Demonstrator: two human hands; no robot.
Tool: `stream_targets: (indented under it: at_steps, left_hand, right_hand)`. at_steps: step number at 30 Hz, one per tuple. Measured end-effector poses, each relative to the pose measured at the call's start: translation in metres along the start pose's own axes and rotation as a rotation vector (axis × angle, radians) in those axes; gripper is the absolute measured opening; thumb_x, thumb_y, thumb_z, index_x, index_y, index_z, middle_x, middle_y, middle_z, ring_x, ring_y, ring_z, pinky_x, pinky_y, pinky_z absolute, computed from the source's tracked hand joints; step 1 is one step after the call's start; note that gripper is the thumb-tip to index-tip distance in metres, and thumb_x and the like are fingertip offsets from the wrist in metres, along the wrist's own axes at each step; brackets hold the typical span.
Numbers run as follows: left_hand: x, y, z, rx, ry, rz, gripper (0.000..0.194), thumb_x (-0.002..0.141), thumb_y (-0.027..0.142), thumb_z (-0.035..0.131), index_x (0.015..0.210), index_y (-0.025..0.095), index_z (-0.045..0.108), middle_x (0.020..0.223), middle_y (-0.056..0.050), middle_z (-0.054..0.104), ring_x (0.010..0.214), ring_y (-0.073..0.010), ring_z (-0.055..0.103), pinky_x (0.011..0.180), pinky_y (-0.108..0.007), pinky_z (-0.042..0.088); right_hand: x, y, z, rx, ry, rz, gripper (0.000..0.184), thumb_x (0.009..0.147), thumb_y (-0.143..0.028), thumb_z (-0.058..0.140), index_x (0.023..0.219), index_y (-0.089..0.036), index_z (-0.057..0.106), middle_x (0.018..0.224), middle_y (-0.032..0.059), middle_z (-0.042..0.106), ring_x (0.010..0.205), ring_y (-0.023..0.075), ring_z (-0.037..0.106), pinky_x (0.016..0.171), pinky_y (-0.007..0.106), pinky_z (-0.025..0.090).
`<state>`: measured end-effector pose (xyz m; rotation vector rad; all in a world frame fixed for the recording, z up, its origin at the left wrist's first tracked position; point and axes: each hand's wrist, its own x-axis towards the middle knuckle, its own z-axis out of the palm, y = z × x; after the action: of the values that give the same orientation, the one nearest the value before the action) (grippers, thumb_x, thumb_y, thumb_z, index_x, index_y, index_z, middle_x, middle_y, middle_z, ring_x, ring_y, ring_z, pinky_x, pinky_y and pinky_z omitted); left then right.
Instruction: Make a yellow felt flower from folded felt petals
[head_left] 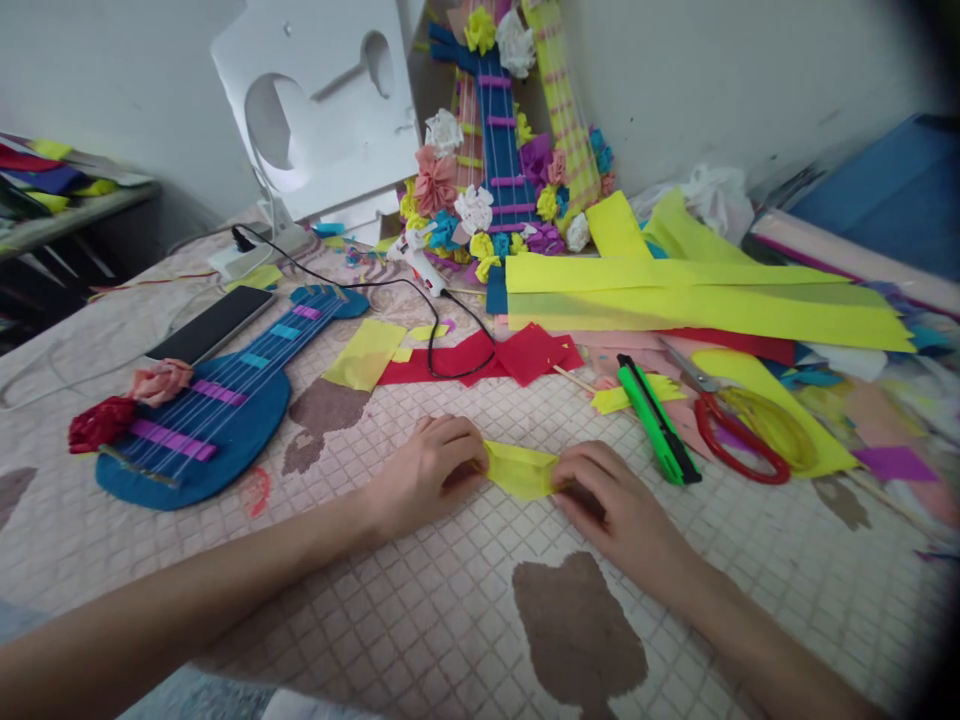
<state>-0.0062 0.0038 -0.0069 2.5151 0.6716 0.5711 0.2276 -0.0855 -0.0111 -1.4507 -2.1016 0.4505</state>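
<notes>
- Paper (521, 470), yellow and sheer, stretches between my two hands near the center of the head view, a short strip with a line like a crease along it; whether it touches the tablecloth (442, 620) beneath, I cannot tell.
- Left hand (435, 475) pinches one end of the strip, fingers curled, the thumb mostly out of sight.
- Right hand (619, 500) pinches the opposite end, fingers bent toward the thumb.
- Working the paper by both ends looks, in my judgement, like the step in hand: pulling it straight or setting a fold, though I cannot settle which.
- Next move, as I judge it, calls for an even pinch at both ends and a light pull, since paper this thin could tear or skew.
- Tools rest to my right, apart from both hands: a green cutter (656, 420) just beside red-handled scissors (709, 425).
- Red strip (465, 360) lies beyond my hands, a yellow sheet (365, 355) at its left end and a white glue gun (418, 265) farther back.
- Toy guitar (255, 420), blue with pale strings, lies to my left near a dark phone (212, 325); long yellow sheets (697, 300) spread beyond the cutter.
</notes>
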Motion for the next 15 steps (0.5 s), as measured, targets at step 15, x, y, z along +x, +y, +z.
stream_targets:
  at_steps: [15]
  left_hand:
    - [0.0035, 0.003, 0.0041, -0.074, 0.03, -0.107, 0.005, 0.079, 0.012, 0.055, 0.078, 0.016, 0.058, 0.085, -0.004, 0.056, 0.082, -0.0161, 0.053, 0.076, -0.032, 0.043]
  right_hand:
    - [0.0021, -0.0092, 0.0045, 0.103, 0.017, 0.186, 0.008, 0.085, -0.013, 0.048, 0.081, -0.02, 0.05, 0.088, 0.0038, 0.049, 0.083, 0.0175, 0.051, 0.07, 0.033, 0.046]
